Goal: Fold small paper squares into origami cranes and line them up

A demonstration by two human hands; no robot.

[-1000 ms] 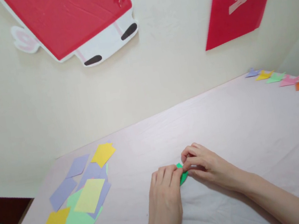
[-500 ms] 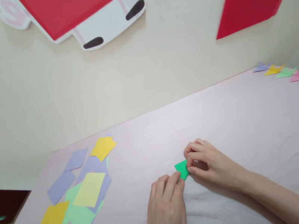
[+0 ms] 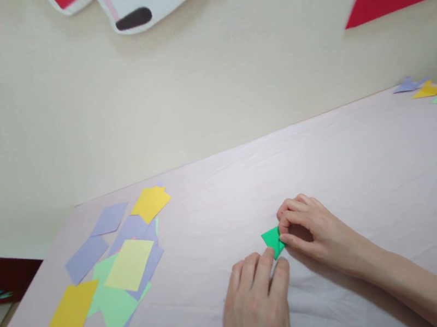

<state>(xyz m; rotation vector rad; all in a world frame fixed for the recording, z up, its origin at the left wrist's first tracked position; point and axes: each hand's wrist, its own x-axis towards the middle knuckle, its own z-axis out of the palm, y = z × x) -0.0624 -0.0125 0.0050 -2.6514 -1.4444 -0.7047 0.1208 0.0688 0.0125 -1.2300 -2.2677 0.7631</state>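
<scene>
A small folded piece of green paper (image 3: 273,241) lies on the cloth-covered table, with a crease or flap edge visible near its right side. My right hand (image 3: 312,229) pinches its right corner between thumb and forefinger, the other fingers curled above. From below, my left hand (image 3: 257,290) reaches up with its fingers extended, palm down. Its index fingertip touches the lower edge of the paper, and the thumb stands apart from it. The paper's right corner is hidden behind my right fingertips.
Loose sheets of coloured paper overlap at the left, among them a yellow sheet (image 3: 70,315) and a pale yellow sheet (image 3: 130,265). Folded paper pieces, such as a yellow one (image 3: 431,89), line the far right edge. Behind the table rises a pale wall (image 3: 206,88) with red-and-white decorations.
The view has shifted a little. My left thumb has come away from the green paper and spread from the index finger, uncovering more of the paper. My right hand keeps its pinch.
</scene>
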